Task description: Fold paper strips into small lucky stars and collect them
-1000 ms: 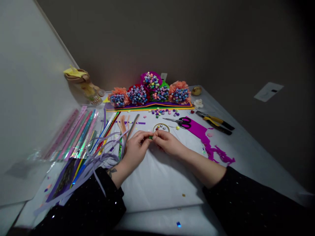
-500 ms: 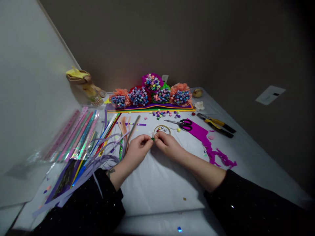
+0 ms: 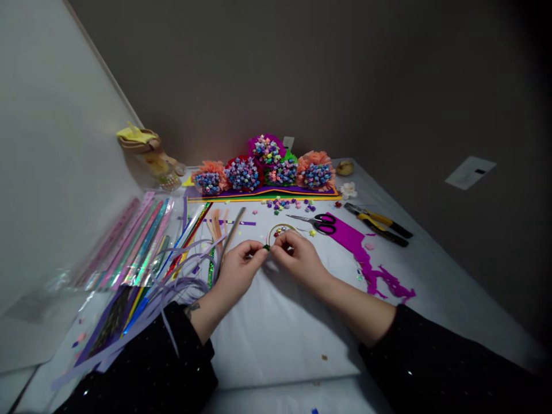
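Observation:
My left hand (image 3: 241, 265) and my right hand (image 3: 299, 255) meet over the white-covered table. Both are closed in a pinch on a small, shiny dark green folded paper star (image 3: 267, 248), mostly hidden by the fingertips. Just behind my right hand lies a round gold-rimmed dish (image 3: 271, 231) with a few small shiny stars in it. Scissors (image 3: 317, 221) with black handles rest beyond my right hand, beside a yellow paper star (image 3: 312, 233). Loose lilac paper strips (image 3: 190, 282) curl beside my left wrist.
Bouquets of paper stars (image 3: 242, 172) line the back by the wall. Packaged strips (image 3: 133, 238) lie at the left. Yellow-black pliers (image 3: 379, 223) and magenta crepe paper (image 3: 345, 232) are at the right. Small loose stars (image 3: 282, 203) are scattered mid-table.
Both hands stay pinched on the green piece, with only slight finger movement. The whole view has shifted a little, so things sit slightly lower.

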A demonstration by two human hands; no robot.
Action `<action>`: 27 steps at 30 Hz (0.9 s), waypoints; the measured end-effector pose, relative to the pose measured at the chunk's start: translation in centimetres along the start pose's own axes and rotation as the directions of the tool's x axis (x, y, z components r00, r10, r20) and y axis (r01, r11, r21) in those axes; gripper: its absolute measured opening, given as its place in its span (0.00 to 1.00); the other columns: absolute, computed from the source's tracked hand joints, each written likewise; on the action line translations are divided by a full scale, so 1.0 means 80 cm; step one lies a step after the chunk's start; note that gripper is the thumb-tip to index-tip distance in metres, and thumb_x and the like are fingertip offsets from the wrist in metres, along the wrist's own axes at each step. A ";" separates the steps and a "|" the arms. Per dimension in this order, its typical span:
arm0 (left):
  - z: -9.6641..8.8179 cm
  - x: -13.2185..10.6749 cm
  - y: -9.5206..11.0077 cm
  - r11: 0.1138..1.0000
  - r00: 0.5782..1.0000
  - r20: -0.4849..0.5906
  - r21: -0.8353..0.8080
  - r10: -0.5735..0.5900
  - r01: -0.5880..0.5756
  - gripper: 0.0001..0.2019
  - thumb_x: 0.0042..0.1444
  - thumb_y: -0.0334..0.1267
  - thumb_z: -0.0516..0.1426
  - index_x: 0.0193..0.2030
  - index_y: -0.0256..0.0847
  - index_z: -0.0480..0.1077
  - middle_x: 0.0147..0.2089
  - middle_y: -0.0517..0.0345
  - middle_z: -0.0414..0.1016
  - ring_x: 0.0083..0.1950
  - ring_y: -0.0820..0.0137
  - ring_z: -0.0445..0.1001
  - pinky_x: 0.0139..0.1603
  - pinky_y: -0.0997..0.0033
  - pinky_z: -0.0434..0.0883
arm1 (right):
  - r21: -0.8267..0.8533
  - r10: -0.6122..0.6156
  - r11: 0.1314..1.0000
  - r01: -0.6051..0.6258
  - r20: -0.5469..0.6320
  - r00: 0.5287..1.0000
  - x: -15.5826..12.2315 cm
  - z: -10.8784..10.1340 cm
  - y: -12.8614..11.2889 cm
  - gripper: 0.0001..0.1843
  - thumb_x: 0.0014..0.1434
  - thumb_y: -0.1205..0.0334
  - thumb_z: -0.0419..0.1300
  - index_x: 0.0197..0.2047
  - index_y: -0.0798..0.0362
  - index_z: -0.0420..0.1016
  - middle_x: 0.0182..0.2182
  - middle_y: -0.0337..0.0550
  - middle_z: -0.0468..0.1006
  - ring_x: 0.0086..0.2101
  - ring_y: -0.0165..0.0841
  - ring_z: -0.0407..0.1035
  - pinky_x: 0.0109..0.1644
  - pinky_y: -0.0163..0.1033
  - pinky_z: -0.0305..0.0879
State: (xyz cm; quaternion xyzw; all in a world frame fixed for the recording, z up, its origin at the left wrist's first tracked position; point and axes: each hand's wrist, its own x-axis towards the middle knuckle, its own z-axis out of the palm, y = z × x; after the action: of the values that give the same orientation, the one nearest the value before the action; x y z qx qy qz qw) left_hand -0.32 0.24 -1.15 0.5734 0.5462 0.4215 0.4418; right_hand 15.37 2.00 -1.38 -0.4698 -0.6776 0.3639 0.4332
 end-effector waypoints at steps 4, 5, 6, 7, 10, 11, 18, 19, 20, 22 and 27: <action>0.000 -0.001 0.000 1.000 1.000 0.002 -0.005 0.002 -0.002 0.07 0.51 0.40 0.58 0.31 0.38 0.71 0.30 0.60 0.73 0.32 0.72 0.69 0.34 0.75 0.66 | 0.006 -0.033 0.999 0.033 0.020 0.999 -0.001 0.000 -0.008 0.07 0.53 0.65 0.54 0.24 0.52 0.64 0.24 0.39 0.67 0.28 0.32 0.62 0.32 0.35 0.57; 0.000 -0.002 0.000 1.000 1.000 0.003 -0.003 -0.002 0.002 0.07 0.51 0.40 0.58 0.31 0.38 0.71 0.29 0.60 0.73 0.31 0.72 0.69 0.33 0.75 0.66 | 0.020 -0.028 0.999 0.028 0.019 0.999 -0.002 0.000 -0.009 0.06 0.53 0.65 0.54 0.24 0.52 0.64 0.24 0.39 0.67 0.28 0.32 0.62 0.32 0.35 0.57; 0.000 -0.002 0.001 1.000 1.000 0.003 0.000 -0.006 0.006 0.07 0.50 0.40 0.58 0.30 0.38 0.71 0.29 0.60 0.73 0.31 0.72 0.69 0.33 0.75 0.65 | 0.040 -0.018 0.999 0.018 0.017 1.000 -0.002 0.000 -0.010 0.06 0.52 0.65 0.54 0.25 0.52 0.64 0.24 0.39 0.67 0.28 0.31 0.62 0.32 0.35 0.57; 0.000 -0.002 0.002 1.000 1.000 0.004 0.003 -0.011 0.011 0.07 0.50 0.40 0.58 0.30 0.37 0.71 0.28 0.60 0.72 0.30 0.72 0.68 0.32 0.75 0.65 | 0.063 -0.006 0.998 0.005 0.020 1.000 -0.002 0.000 -0.010 0.06 0.52 0.64 0.54 0.25 0.52 0.64 0.24 0.39 0.67 0.28 0.31 0.62 0.32 0.35 0.57; -0.001 -0.001 0.004 1.000 1.000 0.010 0.003 -0.029 0.029 0.08 0.50 0.40 0.59 0.28 0.37 0.70 0.26 0.61 0.71 0.28 0.73 0.67 0.31 0.75 0.64 | 0.113 0.035 0.993 -0.039 0.042 0.999 -0.003 0.002 -0.009 0.05 0.52 0.63 0.54 0.25 0.53 0.65 0.25 0.39 0.67 0.28 0.31 0.61 0.32 0.35 0.57; -0.001 -0.001 0.005 0.999 0.999 0.012 0.001 -0.034 0.034 0.08 0.49 0.40 0.59 0.27 0.37 0.70 0.25 0.62 0.71 0.28 0.73 0.67 0.31 0.75 0.64 | 0.121 0.047 0.991 -0.052 0.050 0.998 -0.002 0.002 -0.008 0.05 0.51 0.63 0.54 0.25 0.53 0.66 0.24 0.39 0.66 0.28 0.31 0.61 0.32 0.35 0.57; 0.001 0.003 0.001 0.994 0.997 0.025 -0.084 -0.069 0.071 0.08 0.48 0.40 0.59 0.28 0.36 0.70 0.26 0.61 0.71 0.29 0.73 0.67 0.32 0.75 0.64 | 0.253 0.167 0.950 -0.185 0.091 0.982 0.001 0.005 -0.002 0.06 0.49 0.60 0.54 0.26 0.54 0.65 0.22 0.36 0.64 0.25 0.29 0.58 0.29 0.34 0.55; 0.002 0.003 0.001 0.992 0.997 0.026 -0.101 -0.078 0.081 0.08 0.48 0.40 0.59 0.28 0.36 0.70 0.26 0.62 0.71 0.29 0.74 0.66 0.32 0.75 0.64 | 0.270 0.178 0.942 -0.199 0.098 0.979 0.001 0.005 -0.001 0.06 0.49 0.60 0.54 0.27 0.54 0.65 0.22 0.36 0.64 0.25 0.29 0.58 0.29 0.34 0.55; 0.002 0.003 0.001 0.989 0.996 0.026 -0.115 -0.089 0.091 0.08 0.48 0.40 0.60 0.29 0.36 0.70 0.26 0.62 0.71 0.28 0.74 0.66 0.31 0.75 0.63 | 0.283 0.185 0.936 -0.208 0.107 0.977 0.002 0.005 0.000 0.07 0.49 0.59 0.55 0.27 0.54 0.65 0.22 0.36 0.64 0.25 0.29 0.58 0.29 0.34 0.55; 0.004 0.002 0.001 0.984 0.994 0.022 -0.142 -0.105 0.107 0.09 0.47 0.41 0.60 0.29 0.36 0.70 0.26 0.62 0.70 0.28 0.74 0.65 0.30 0.75 0.62 | 0.293 0.186 0.931 -0.218 0.132 0.974 0.003 0.004 0.002 0.07 0.49 0.59 0.55 0.26 0.54 0.65 0.22 0.36 0.64 0.25 0.28 0.58 0.29 0.33 0.55; 0.003 0.001 0.002 0.980 0.992 0.021 -0.157 -0.123 0.125 0.09 0.48 0.41 0.59 0.27 0.37 0.68 0.22 0.65 0.65 0.24 0.76 0.60 0.26 0.76 0.59 | 0.230 0.142 0.955 -0.186 0.193 0.971 0.002 0.005 0.006 0.06 0.51 0.60 0.54 0.26 0.54 0.65 0.21 0.35 0.64 0.23 0.28 0.58 0.27 0.32 0.54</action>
State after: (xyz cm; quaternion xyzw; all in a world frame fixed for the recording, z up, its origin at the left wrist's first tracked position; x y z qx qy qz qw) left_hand -0.05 0.29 -1.09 0.5039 0.5430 0.4319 0.5144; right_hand 15.11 2.27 -1.93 -0.4334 -0.6210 0.5198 0.3954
